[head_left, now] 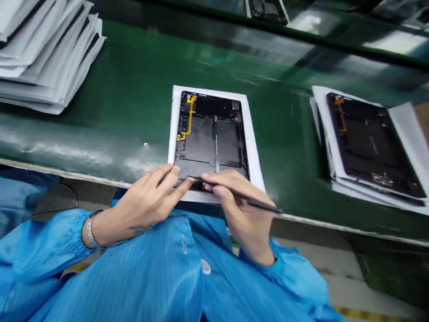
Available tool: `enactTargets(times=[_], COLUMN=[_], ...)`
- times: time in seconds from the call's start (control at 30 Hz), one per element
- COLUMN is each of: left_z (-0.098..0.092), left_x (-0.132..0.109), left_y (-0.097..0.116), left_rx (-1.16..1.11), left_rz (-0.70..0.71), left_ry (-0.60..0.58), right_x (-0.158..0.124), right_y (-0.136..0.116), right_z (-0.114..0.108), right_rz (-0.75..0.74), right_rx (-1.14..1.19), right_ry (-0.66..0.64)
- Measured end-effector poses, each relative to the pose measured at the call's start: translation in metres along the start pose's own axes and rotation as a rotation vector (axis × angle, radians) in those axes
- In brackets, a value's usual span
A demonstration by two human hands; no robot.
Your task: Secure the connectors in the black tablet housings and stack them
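Observation:
In front of me an opened tablet (214, 138) lies on a white foam sheet (254, 147), near the bench's front edge. Its inside is black, with an orange flex cable (190, 118) along the left and a thin grey strip down the middle. My left hand (150, 192) rests at the tablet's near left corner, fingers stretched and apart. My right hand (241, 205) is closed like a pen grip around a slim black tool (256, 203), either tweezers or a pry stick. The tool's tip reaches the tablet's near edge, beside my left fingertips. My hands partly hide that edge.
A tall pile of white sleeves (50, 58) stands at the left on the green bench (134, 76). To the right, another opened tablet (375, 143) lies on stacked white sheets. A further device (268, 11) is at the back. A tiny bit (145, 144) lies left of my tablet.

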State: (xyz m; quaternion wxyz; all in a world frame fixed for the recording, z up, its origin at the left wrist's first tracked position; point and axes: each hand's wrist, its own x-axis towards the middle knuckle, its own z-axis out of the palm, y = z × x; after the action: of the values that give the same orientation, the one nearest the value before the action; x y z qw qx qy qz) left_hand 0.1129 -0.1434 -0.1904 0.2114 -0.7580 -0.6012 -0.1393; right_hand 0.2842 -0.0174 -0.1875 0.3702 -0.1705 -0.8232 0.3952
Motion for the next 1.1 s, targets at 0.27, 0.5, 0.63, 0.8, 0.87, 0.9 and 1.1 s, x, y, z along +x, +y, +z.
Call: enactTargets(times=[0.27,0.5,0.63,0.8,0.87,0.9,1.1], left_z=[0.001,0.002,0.007,0.015,0.016,0.016,0.012], left_x=[-0.001,0.000,-0.005,-0.019,-0.021,-0.021,-0.013], left_y=[0.004,0.006,0.000,-0.015,-0.017,-0.016,-0.009], left_rx=[-0.003,-0.026,-0.049,-0.274,-0.280,-0.267,-0.214], left_rz=[-0.034,-0.033,-0.012,0.046,0.014,-0.002,-0.058], left_ry=[0.017,0.043,0.090,0.185,0.181,0.182,0.194], right_x=[0.021,0.020,0.023,0.028,0.028,0.027,0.015], right_y=[0.000,-0.003,-0.004,-0.004,-0.003,-0.002,0.003], right_z=[0.008,0.007,0.006,0.003,-0.003,-0.007,-0.036], right_rz=[0.047,0.010,-0.082,-0.123,-0.114,-0.102,0.017], right_rx=[0.062,0.012,-0.028,-0.044,-0.050,-0.057,-0.127], right_ry=[-0.153,-0.188,-0.240,-0.299,-0.312,-0.312,-0.257])
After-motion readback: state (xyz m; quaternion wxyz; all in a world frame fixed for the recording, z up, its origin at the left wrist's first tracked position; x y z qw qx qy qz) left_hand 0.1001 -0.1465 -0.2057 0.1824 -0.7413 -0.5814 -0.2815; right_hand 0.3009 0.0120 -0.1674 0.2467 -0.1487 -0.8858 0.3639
